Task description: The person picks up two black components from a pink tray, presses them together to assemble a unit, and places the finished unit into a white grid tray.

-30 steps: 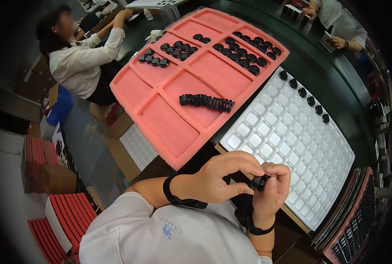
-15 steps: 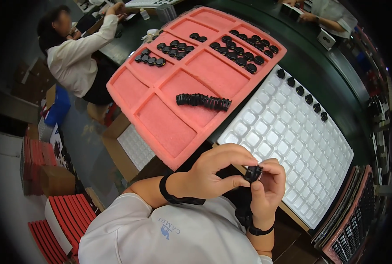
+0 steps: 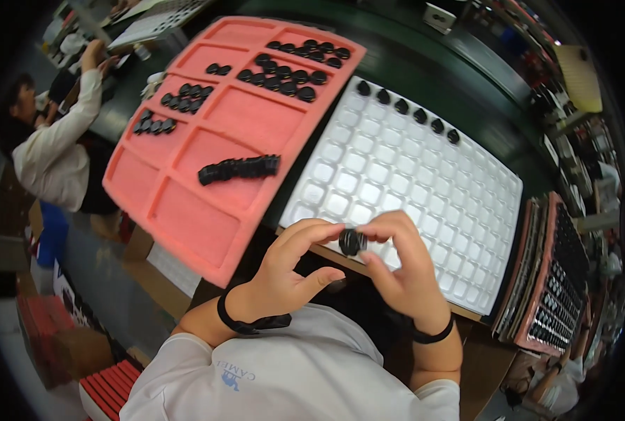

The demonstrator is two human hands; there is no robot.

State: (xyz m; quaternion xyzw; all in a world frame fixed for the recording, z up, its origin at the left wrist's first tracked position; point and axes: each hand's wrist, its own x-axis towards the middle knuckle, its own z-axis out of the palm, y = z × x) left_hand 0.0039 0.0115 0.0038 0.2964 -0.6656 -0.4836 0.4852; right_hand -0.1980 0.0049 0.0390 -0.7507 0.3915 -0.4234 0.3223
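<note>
In front of my chest, my right hand (image 3: pixel 407 270) pinches a small round black part (image 3: pixel 352 242) between thumb and fingers, its ridged side facing up. My left hand (image 3: pixel 291 270) has its index fingertip against the part's left side, while its thumb stands apart below. Just beyond my hands lies a white moulded tray (image 3: pixel 396 161) with many square pockets. Several black parts (image 3: pixel 401 107) sit in a row along its far edge. To the left is a pink foam tray (image 3: pixel 193 238), with a stacked row of black ring-like pieces (image 3: pixel 238 169) in one compartment.
Further compartments of the pink tray hold groups of round black parts (image 3: pixel 284 77). Stacked trays of black pieces (image 3: pixel 554 281) stand at the right. A co-worker (image 3: pixel 60 154) sits at the far left. An open cardboard box (image 3: pixel 161 274) is below the pink tray.
My view has turned, so the trays appear further left. The black part has been turned round in my fingers. My left thumb has come away from it.
</note>
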